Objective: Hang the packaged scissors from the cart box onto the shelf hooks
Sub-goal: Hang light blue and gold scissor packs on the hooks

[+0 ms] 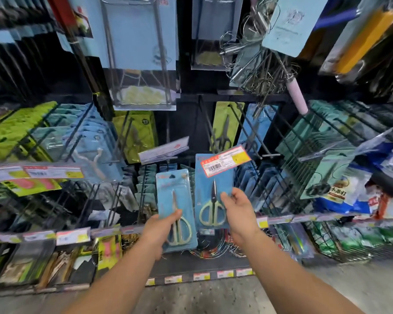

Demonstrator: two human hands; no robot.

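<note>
Gripped low by the left hand (161,225), one blue scissors pack (176,207) waits upright, kept ready. Just right, the right hand (237,208) pinches a second scissors pack (213,191) by its edge, top raised toward the price-tagged hook (226,160), probably for threading.

Hanging whisks (256,62), snack bags (345,191), price tags (73,235)
</note>
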